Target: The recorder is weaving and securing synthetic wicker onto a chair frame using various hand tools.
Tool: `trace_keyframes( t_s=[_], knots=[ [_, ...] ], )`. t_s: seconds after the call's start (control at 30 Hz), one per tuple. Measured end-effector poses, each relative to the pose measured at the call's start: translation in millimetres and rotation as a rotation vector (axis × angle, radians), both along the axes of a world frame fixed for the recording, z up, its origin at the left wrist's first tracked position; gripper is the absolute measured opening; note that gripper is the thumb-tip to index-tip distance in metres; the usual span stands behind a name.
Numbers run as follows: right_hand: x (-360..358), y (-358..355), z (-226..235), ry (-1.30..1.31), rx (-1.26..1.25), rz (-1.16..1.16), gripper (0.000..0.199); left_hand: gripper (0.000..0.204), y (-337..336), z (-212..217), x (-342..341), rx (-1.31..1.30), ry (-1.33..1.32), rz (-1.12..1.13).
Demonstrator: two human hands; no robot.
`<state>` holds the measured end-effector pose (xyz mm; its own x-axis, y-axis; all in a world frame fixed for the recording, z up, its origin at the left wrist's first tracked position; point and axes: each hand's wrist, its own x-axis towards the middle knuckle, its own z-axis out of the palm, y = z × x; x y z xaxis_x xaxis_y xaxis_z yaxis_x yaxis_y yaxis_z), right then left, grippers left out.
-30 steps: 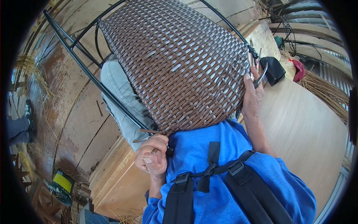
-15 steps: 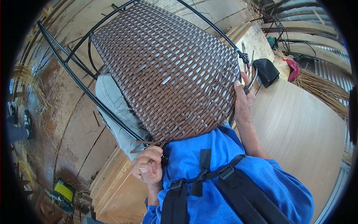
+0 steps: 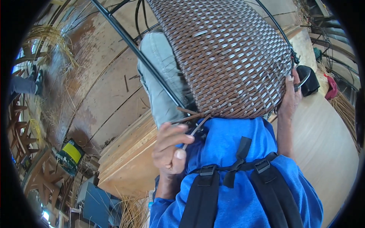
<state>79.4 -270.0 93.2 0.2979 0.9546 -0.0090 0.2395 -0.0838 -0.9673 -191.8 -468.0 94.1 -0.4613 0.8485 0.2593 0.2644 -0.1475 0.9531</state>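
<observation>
A brown woven wicker panel point(image 3: 235, 57) on a dark metal frame point(image 3: 140, 53) leans across my lap. My left hand point(image 3: 170, 148) is just off its near left corner, fingers loosely spread. A loose brown strip point(image 3: 197, 129) runs from that corner to between thumb and index finger, which do not look closed on it. Other strip ends point(image 3: 186, 117) stick out there. My right hand point(image 3: 289, 97) rests against the panel's right edge, gripping a curved metal tool point(image 3: 303, 81) with a dark handle. The panel hides part of its fingers.
A black pouch point(image 3: 307, 80) and red cloth point(image 3: 331, 87) lie by a pale wooden board point(image 3: 323, 133) at right. Stacked boards point(image 3: 125, 163) are at left. Beyond are a green-yellow bag point(image 3: 71, 155), a blue box point(image 3: 95, 201), cane bundles point(image 3: 133, 212), and another person's feet point(image 3: 38, 81).
The view has shifted left, so the panel sits farther right and higher. My left hand has loosened from a closed grip at the corner, and its fingers are spread. My right hand keeps the tool.
</observation>
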Motion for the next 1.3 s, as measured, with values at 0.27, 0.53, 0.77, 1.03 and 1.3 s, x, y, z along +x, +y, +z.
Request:
trace_keyframes(
  t_s=[0.27, 0.53, 0.77, 1.03, 1.3],
  knots=[
    [-2, -1, -4, 0.085, 0.004, 0.028, 0.033, 0.024, -29, -11, -29, -0.888, -0.057, -0.179],
    [7, 0, -9, 0.065, -0.041, 0.021, 0.037, 0.018, -6, 4, -28, -0.744, 0.686, -0.145],
    [1, 0, -5, 0.110, -0.019, 0.013, 0.040, 0.021, 9, -1, -28, -0.334, 0.602, -0.157],
    [5, -1, -11, -0.215, 0.029, -0.003, 0.034, 0.024, 34, -10, -22, -0.287, -0.261, -0.500],
    [-9, -4, 8, 0.226, -0.204, -0.072, 0.048, 0.023, 70, 0, -43, -0.491, -0.519, -0.947]
  ],
)
